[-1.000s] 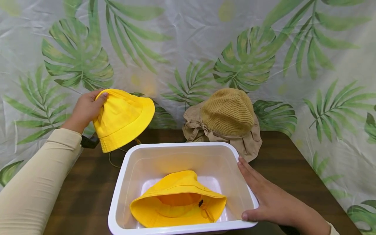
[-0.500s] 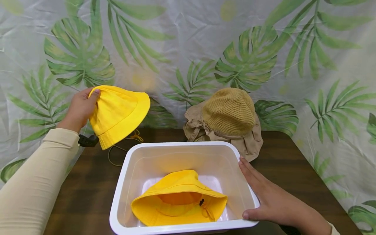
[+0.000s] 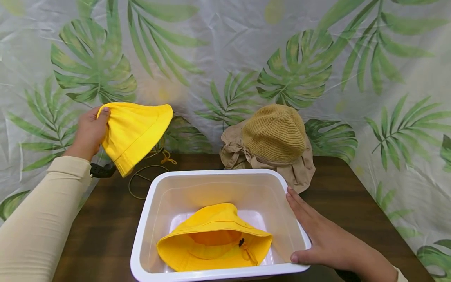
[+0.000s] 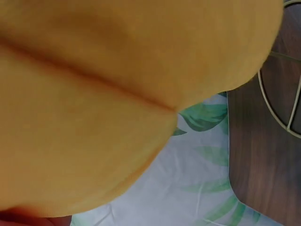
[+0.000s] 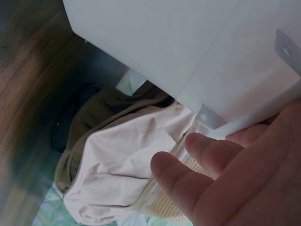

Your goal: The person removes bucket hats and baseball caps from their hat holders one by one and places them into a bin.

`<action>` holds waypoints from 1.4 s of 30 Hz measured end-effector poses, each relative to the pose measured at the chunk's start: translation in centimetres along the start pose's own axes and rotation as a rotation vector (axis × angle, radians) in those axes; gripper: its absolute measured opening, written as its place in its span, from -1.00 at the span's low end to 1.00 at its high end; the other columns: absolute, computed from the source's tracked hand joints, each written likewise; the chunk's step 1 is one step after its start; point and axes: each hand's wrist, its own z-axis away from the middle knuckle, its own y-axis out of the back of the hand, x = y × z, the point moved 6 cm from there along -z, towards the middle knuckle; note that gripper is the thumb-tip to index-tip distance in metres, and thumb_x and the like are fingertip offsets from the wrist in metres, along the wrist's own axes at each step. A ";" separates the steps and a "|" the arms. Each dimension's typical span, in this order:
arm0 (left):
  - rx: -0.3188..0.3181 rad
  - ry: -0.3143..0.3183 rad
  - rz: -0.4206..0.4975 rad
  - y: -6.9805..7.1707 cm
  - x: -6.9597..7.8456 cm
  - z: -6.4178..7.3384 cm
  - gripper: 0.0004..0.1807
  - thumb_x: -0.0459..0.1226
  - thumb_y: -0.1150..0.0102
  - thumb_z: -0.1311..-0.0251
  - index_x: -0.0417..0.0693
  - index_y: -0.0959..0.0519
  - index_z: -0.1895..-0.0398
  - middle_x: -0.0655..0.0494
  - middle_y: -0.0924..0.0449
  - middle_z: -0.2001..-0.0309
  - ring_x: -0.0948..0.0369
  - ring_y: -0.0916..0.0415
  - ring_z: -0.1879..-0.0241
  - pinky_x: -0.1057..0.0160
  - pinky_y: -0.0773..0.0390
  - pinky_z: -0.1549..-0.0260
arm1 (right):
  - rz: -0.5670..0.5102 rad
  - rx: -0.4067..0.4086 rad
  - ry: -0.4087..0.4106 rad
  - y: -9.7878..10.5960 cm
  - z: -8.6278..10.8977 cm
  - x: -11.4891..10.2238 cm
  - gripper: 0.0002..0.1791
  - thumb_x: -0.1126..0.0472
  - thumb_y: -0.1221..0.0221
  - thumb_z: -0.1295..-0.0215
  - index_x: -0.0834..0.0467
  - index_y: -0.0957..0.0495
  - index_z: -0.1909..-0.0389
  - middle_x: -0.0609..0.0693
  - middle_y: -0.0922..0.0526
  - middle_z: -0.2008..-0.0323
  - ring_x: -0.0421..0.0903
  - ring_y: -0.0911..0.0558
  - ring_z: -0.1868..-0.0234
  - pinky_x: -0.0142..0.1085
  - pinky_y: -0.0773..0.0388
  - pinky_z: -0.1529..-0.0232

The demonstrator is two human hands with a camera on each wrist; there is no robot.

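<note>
A yellow bucket hat (image 3: 135, 135) hangs in the air at the left in the head view, its brim slanting toward the right. My left hand (image 3: 88, 131) pinches it at the crown, thumb on the near side. In the left wrist view the yellow cloth (image 4: 103, 94) covers most of the picture. On the table a white plastic bin (image 3: 215, 178) holds a second yellow hat (image 3: 215, 244), lying on its side with its opening toward me. Spread over the bin's right rim, my right hand (image 3: 327, 239) touches it with mostly straight fingers; in the right wrist view fingertips (image 5: 164, 165) extend past the rim.
Behind the bin's right corner sits a tan knitted hat (image 3: 275, 133) with a beige cloth brim. A thin wire stand (image 3: 144, 182) with rings is on the dark wooden table (image 3: 345, 196), left behind the bin. A leaf-patterned curtain (image 3: 225, 47) hangs at the back.
My left hand has moved left with the yellow hat, and the brim has tilted upward. More of the wire stand shows. The right hand and the bin have hardly moved.
</note>
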 end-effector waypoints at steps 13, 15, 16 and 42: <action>0.065 0.051 0.074 0.9 -0.3 -0.4 -0.21 0.21 0.22 -0.35 0.00 -0.19 -0.54 0.32 -0.39 0.07 0.47 -0.41 0.24 0.59 -0.47 0.33 | -0.034 0.008 0.014 -0.1 0.0 0.1 0.31 -0.35 -0.32 -0.06 0.13 0.24 -0.60 0.10 0.22 -0.59 -0.17 0.05 -0.53 -0.38 -0.06 -0.29; 0.071 0.066 0.083 1.0 -0.7 -0.4 -0.20 0.20 0.22 -0.35 -0.02 -0.19 -0.54 0.33 -0.38 0.07 0.46 -0.40 0.24 0.60 -0.46 0.33 | -0.052 0.012 0.021 -0.1 0.0 0.1 0.31 -0.34 -0.33 -0.06 0.14 0.24 -0.60 0.10 0.23 -0.59 -0.18 0.07 -0.53 -0.50 0.06 -0.29; 0.073 0.074 0.087 1.1 -0.9 -0.5 -0.20 0.20 0.22 -0.35 -0.03 -0.19 -0.54 0.33 -0.38 0.07 0.46 -0.40 0.24 0.59 -0.46 0.33 | -0.062 0.015 0.027 -0.1 0.0 0.1 0.31 -0.33 -0.33 -0.06 0.14 0.24 -0.60 0.10 0.23 -0.59 -0.19 0.08 -0.53 -0.56 0.12 -0.27; 0.009 0.091 0.088 1.4 -0.9 -1.4 -0.19 0.22 0.23 -0.32 0.07 -0.14 -0.56 0.20 -0.43 -0.04 0.45 -0.46 0.23 0.56 -0.51 0.33 | -0.082 0.025 0.051 -0.2 -0.2 0.0 0.33 -0.34 -0.34 -0.05 0.18 0.23 -0.59 0.15 0.24 -0.59 -0.27 0.15 -0.53 -0.70 0.22 -0.26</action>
